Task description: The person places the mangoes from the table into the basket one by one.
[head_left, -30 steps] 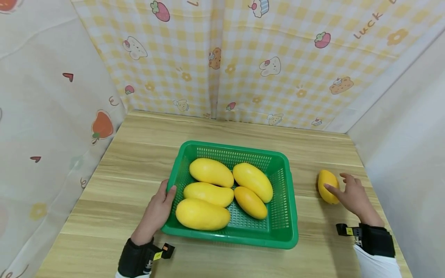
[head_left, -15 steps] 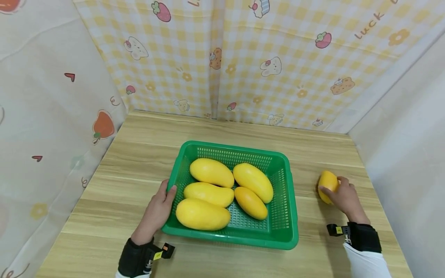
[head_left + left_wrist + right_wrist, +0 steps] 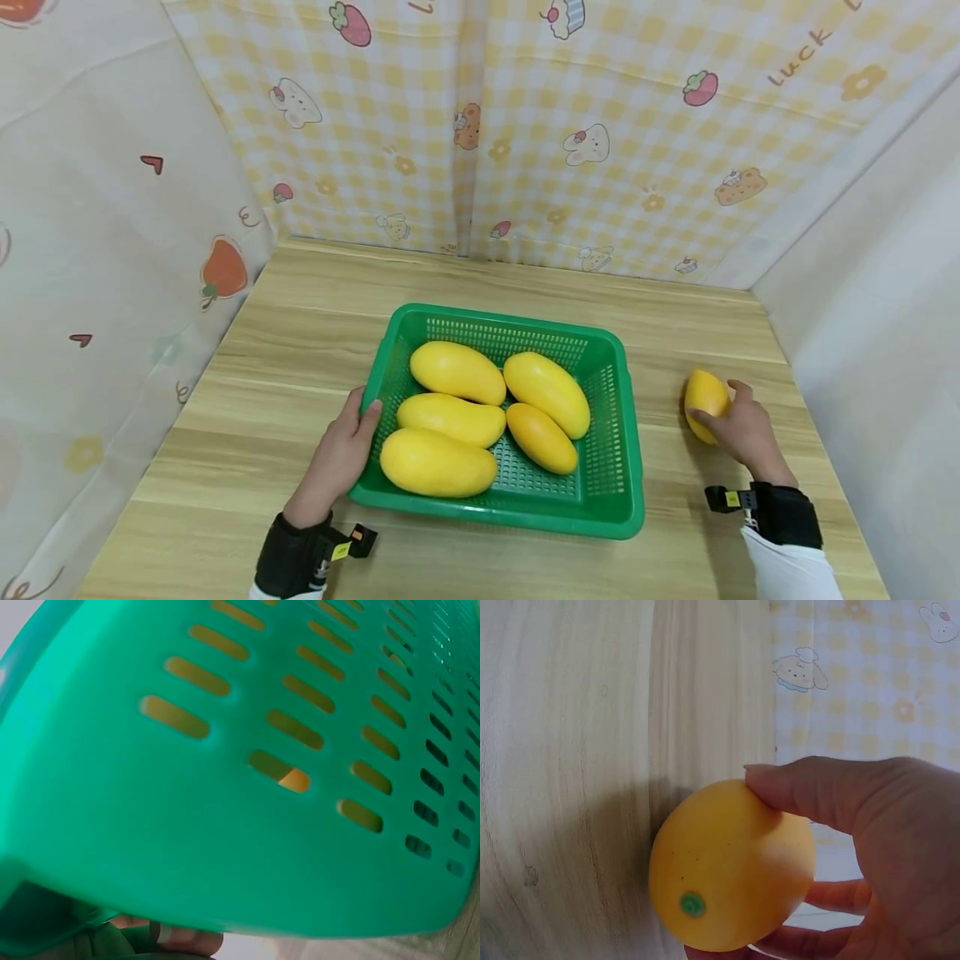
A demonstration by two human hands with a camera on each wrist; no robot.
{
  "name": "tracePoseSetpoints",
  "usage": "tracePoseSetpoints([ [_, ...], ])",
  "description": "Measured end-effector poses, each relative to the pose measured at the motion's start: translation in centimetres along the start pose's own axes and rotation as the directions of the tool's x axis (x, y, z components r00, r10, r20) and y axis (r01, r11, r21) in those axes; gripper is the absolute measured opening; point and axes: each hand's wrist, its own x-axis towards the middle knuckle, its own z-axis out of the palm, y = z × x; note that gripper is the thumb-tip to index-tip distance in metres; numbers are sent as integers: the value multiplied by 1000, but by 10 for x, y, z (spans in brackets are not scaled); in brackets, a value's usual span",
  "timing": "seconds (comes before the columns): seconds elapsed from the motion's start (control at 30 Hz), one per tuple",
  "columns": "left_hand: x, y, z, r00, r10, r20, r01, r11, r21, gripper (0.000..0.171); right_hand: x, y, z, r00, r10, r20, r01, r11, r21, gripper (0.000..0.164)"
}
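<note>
On the right side of the table, my right hand (image 3: 746, 429) grips a yellow-orange mango (image 3: 707, 402) between thumb and fingers. The right wrist view shows the green stem spot on this mango (image 3: 731, 870), with the thumb on top and fingers curled under its far side. My left hand (image 3: 341, 454) holds the left rim of a green plastic basket (image 3: 495, 522), thumb over the edge. Several yellow mangoes (image 3: 438, 463) lie inside the basket. In the left wrist view the slotted basket wall (image 3: 150, 825) fills most of the picture, and fingertips (image 3: 187, 939) show under its rim.
The basket stands mid-table on the wood-grain tabletop (image 3: 285, 333). A yellow checked cloth (image 3: 525, 125) hangs along the back edge, with a white printed cloth (image 3: 112, 250) at the left and a pale one (image 3: 885, 250) at the right.
My right hand has moved slightly left and its fingers have closed around the lone mango. The left hand and basket have stayed in place.
</note>
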Motion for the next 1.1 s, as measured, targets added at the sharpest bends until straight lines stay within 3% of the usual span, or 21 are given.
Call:
tracePoseSetpoints([
  [0.27, 0, 0, 0, 1000, 4, -2, -4, 1000, -4, 47, -11, -15, -9, 983, -162, -82, 164, 986, 10, 88],
  [0.47, 0, 3, -1, 1000, 2, 5, -2, 1000, 3, 48, -28, -50, -27, 937, -293, -192, 298, 955, -4, 79],
  [0.67, -1, 5, -1, 1000, 5, 8, -5, 1000, 6, 50, -55, -92, -36, 882, -413, -227, 418, 908, -32, 79],
  [0.87, -2, 5, -1, 1000, 9, 8, -9, 1000, 7, 51, -76, -129, -33, 815, -554, -172, 552, 832, -61, 80],
  [1.0, -1, 5, -1, 1000, 6, 5, -7, 1000, 8, 52, -87, -147, -20, 766, -638, -78, 634, 770, -71, 79],
  [1.1, -1, 4, -1, 1000, 3, 5, -3, 1000, 9, 52, -94, -158, -7, 743, -669, 19, 669, 741, -56, 78],
])
